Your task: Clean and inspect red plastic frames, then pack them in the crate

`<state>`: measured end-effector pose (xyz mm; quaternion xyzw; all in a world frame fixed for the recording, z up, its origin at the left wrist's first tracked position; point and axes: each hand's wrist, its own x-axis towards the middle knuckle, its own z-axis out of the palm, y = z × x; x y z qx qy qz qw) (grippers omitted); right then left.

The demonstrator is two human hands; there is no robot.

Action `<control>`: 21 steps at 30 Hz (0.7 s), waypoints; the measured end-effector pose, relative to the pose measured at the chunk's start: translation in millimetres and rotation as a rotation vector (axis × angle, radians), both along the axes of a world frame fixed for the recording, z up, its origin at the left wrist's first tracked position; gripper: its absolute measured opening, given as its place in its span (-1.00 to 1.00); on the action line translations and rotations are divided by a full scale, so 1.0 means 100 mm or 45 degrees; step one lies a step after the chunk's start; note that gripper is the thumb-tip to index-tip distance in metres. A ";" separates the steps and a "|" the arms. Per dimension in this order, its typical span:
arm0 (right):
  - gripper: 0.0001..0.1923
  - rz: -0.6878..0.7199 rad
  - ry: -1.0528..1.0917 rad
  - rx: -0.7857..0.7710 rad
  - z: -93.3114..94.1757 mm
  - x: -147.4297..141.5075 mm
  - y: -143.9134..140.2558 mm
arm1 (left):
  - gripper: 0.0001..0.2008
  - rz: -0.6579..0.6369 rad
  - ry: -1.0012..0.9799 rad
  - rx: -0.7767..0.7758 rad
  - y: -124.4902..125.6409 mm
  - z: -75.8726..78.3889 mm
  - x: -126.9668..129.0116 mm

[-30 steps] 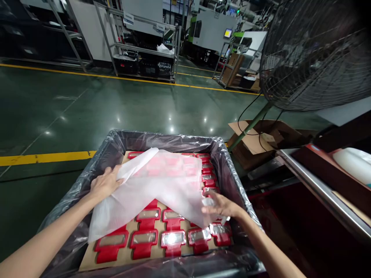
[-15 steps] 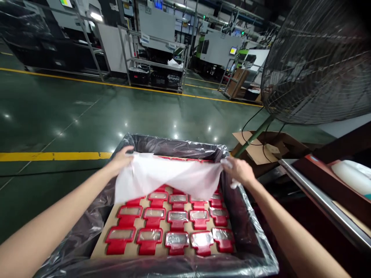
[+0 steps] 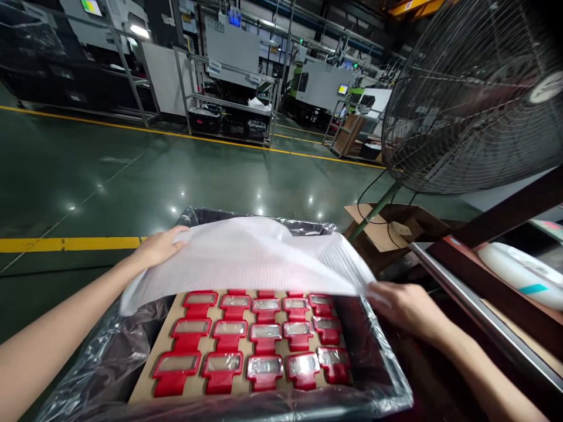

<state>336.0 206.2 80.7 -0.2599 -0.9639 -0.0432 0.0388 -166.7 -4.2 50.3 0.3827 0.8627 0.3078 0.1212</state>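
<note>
A thin white foam sheet [image 3: 255,258] stretches across the far half of a bin lined with black plastic film [image 3: 389,366]. At the sheet's left side, my left hand [image 3: 160,247] grips its edge, fingers pointing inward. My right hand [image 3: 404,305] pinches the right corner, just outside the bin's right rim. Beneath lies a brown cardboard layer [image 3: 144,381] bearing rows of red frame-shaped parts [image 3: 220,384] with clear windows. The near rows show; the sheet hides the far ones.
Right of the bin stand a large black fan [image 3: 461,111], an opened cardboard box [image 3: 378,231] and a metal-edged table [image 3: 475,305] with a white object on it. Metal racks [image 3: 229,102] and machines line the far side of the green floor [image 3: 206,170].
The foam sheet has spread wider and billowed up over the far rows. My left hand moved left; my right hand moved right and nearer, drawing the corner past the rim.
</note>
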 end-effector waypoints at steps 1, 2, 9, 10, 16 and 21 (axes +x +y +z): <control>-0.79 0.064 -0.187 -0.067 -0.15 0.01 -0.07 | -0.66 -0.025 0.076 -0.088 -0.05 -0.10 0.04; -0.80 0.102 -0.347 -0.116 -0.28 0.00 -0.15 | -0.64 -0.053 0.150 -0.170 -0.09 -0.20 0.08; -0.78 0.108 -0.683 -0.242 -0.85 -0.27 -0.50 | -0.60 -0.114 0.447 -0.476 -0.23 -0.75 0.38; -0.77 0.100 -0.709 -0.264 -0.90 -0.30 -0.51 | -0.61 -0.102 0.467 -0.495 -0.24 -0.81 0.40; -0.75 0.057 -0.851 -0.409 -1.08 -0.39 -0.48 | -0.68 -0.094 0.533 -0.498 -0.31 -1.20 0.39; -0.69 0.026 -0.952 -0.496 -1.09 -0.38 -0.43 | -0.68 -0.137 0.596 -0.482 -0.35 -1.39 0.33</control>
